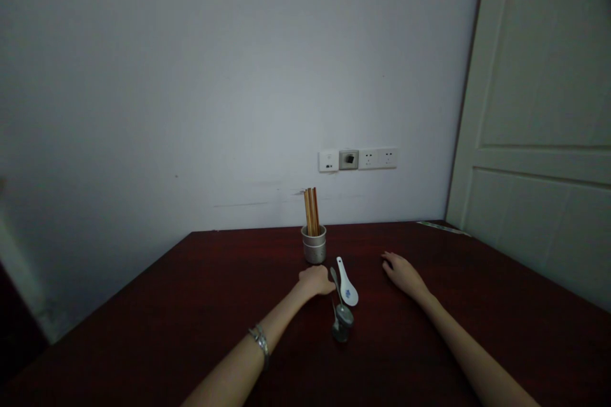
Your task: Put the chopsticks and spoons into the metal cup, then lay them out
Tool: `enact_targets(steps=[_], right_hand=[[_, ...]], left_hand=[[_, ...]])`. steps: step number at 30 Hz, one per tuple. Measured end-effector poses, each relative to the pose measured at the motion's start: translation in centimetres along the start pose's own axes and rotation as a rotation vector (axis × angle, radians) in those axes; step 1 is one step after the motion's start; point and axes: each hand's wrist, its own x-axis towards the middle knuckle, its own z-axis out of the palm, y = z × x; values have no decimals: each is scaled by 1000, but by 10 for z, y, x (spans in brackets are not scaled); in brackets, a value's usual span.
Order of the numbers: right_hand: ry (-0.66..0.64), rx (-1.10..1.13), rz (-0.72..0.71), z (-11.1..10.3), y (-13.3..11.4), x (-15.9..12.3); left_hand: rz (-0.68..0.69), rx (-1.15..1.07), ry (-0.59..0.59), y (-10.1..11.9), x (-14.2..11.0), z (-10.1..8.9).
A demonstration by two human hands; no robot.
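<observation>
My left hand [316, 280], with a bracelet [261, 344] on its wrist, is closed at the handle of a metal spoon [344, 315]; its fingertips are mostly hidden. The spoon's bowl points toward me. Just below it shows a second, darker metal spoon [340, 332], its thin handle running up toward my fingers. To the right lies a white soup spoon [349, 294] with a blue mark in its bowl. Farther right, my right hand [403, 273] rests flat on the table with its fingers stretched out, holding nothing.
Behind my left hand stands a grey metal cup [314, 249] holding several wooden chopsticks [312, 213]. The dark red table [191, 318] reaches back to a pale wall with a row of sockets [368, 159]. A white panelled door [539, 127] borders the right side.
</observation>
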Motion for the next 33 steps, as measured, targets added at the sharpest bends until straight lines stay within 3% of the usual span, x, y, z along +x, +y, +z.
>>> enact_targets(steps=[13, 23, 26, 33], right_hand=[[11, 25, 8, 1, 0, 0], [14, 26, 3, 0, 0, -1], [26, 35, 3, 1, -1, -1], [43, 153, 46, -4, 0, 1]], left_hand=[[-14, -81, 40, 2, 1, 8], [33, -279, 68, -11, 4, 18], [24, -338, 71, -12, 0, 11], [103, -334, 234, -11, -15, -19]])
